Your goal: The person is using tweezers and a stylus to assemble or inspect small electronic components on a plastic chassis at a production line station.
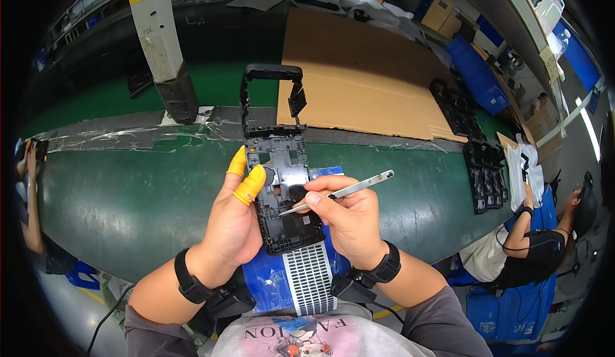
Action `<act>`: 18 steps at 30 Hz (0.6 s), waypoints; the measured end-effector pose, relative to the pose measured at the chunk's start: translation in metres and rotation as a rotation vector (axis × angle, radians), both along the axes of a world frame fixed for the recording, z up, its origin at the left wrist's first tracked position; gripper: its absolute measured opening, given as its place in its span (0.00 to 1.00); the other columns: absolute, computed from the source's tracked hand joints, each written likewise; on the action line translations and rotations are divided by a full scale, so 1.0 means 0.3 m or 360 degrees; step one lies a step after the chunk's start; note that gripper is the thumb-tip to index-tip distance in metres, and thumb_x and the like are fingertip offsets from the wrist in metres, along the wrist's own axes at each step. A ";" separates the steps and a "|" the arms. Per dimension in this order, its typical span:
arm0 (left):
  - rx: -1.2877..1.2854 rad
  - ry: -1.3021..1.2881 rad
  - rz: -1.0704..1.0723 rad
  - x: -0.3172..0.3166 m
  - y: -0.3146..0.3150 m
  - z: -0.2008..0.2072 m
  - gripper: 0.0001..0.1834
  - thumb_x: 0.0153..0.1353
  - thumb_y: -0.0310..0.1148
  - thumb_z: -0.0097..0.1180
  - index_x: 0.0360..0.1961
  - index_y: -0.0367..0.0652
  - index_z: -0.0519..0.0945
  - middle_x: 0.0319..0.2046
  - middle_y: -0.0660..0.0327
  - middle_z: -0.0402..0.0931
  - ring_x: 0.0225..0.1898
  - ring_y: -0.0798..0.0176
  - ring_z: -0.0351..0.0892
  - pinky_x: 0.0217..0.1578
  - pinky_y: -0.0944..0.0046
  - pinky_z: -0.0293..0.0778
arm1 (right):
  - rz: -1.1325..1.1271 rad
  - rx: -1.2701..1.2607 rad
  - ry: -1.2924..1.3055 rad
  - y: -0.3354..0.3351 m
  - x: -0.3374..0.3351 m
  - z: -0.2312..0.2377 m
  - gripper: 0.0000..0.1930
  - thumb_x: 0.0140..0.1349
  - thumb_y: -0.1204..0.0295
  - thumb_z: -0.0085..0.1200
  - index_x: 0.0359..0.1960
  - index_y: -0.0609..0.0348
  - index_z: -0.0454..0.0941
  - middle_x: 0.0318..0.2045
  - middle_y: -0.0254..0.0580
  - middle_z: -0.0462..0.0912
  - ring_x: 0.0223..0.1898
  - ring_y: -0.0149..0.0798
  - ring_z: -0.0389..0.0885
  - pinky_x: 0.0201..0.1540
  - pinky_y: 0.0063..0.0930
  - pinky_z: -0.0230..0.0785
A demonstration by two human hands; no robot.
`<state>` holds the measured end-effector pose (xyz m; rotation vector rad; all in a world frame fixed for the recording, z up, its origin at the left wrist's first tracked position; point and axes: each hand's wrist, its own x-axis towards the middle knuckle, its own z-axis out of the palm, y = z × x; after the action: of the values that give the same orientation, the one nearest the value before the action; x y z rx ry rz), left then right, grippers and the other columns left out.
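Because the white strip of dark rectangles lies on blue plastic close to the wearer, directly under the lower end of the black housing, a dropped part or a dipping edge could crease it or stick to it; whether the two touch is hard to tell. The left hand is partly curled, its yellow-covered fingertips gripping the housing's left edge above the near side of the green table. Those smooth covers might slip if the tool pushes hard from the other side. The right hand is closed in a pinch around metal tweezers, their tips down inside the housing's lower half; I cannot tell whether they hold anything. A skid there could scratch the shiny metal plate just above or mark the plastic, most likely through too steep an angle or a shaky grip. Farther out, the thin open frame at the housing's top sticks out unsupported and could flex or snap if knocked. Beyond it lies a cardboard sheet, with black moulded parts near its right side, well apart from the hands.
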<state>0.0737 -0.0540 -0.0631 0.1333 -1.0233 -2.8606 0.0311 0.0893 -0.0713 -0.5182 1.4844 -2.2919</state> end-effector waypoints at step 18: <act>-0.0455 0.0235 0.0289 -0.032 -0.063 -0.010 0.45 0.32 0.07 0.37 0.58 0.45 0.48 0.49 0.58 0.59 0.50 0.60 0.63 0.48 0.63 0.65 | -0.0242 -0.0088 -0.0144 0.046 -0.082 -0.048 0.07 0.50 0.80 0.51 0.32 0.66 0.73 0.21 0.39 0.76 0.17 0.21 0.68 0.18 0.12 0.57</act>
<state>0.0641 -0.0728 -0.0659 -0.0077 -1.2994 -2.4913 0.0064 0.1031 -0.0857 -0.3213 1.4663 -2.4435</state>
